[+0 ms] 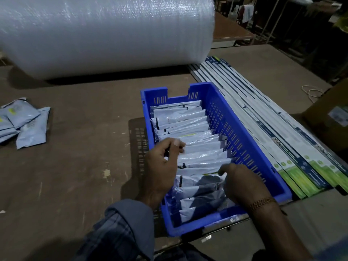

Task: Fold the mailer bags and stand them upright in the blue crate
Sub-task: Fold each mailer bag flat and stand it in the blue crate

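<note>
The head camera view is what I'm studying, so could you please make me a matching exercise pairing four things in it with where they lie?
Things:
1. bubble wrap roll
2. loose mailer bags
3. flat printed cartons
4. folded mailer bags

Places:
A. standing in a row inside the blue crate
B. far side of the table, behind the crate
C. table surface at the left edge of the view
D. laid flat beside the crate's right wall

Pairs: 1-B, 2-C, 3-D, 4-A
</note>
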Demonstrator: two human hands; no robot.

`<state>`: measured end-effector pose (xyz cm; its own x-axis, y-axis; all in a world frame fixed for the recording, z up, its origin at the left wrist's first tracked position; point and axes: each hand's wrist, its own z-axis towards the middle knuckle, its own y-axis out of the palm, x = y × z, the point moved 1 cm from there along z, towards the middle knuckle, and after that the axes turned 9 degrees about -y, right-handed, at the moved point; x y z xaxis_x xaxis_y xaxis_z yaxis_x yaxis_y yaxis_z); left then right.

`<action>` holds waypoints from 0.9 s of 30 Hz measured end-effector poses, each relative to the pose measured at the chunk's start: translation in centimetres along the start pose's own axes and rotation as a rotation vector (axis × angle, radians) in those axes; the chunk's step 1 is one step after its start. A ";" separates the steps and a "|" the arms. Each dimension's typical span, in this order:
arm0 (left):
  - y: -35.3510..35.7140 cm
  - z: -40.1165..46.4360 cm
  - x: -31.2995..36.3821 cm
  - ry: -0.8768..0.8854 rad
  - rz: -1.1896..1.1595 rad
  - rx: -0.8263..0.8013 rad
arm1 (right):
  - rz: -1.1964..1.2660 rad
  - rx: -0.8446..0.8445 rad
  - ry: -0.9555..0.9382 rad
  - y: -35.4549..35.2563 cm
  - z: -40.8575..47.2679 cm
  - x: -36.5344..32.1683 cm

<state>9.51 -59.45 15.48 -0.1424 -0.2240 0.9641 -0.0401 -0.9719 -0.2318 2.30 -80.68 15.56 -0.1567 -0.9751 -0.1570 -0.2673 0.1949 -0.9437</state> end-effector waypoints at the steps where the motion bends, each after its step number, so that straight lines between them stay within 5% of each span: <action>1: -0.8 0.3 -0.1 0.030 0.018 0.098 | 0.001 0.061 -0.027 -0.4 -0.2 -0.9; 6: -8.7 2.8 -2.8 -0.006 0.200 0.295 | 0.004 0.285 -0.214 -2.3 -0.2 -6.2; 12: -21.2 3.4 -11.1 -0.298 0.515 0.233 | 0.089 0.458 -0.384 -2.3 1.9 -15.3; 27: -50.7 -0.2 -24.6 -0.699 0.947 0.070 | 0.075 0.291 -0.645 7.8 10.9 -43.0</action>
<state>14.85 -4.64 3.51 0.4875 -0.8277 0.2780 -0.1522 -0.3940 -0.9064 17.33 -38.38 11.80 0.4538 -0.8458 -0.2806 0.0007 0.3153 -0.9490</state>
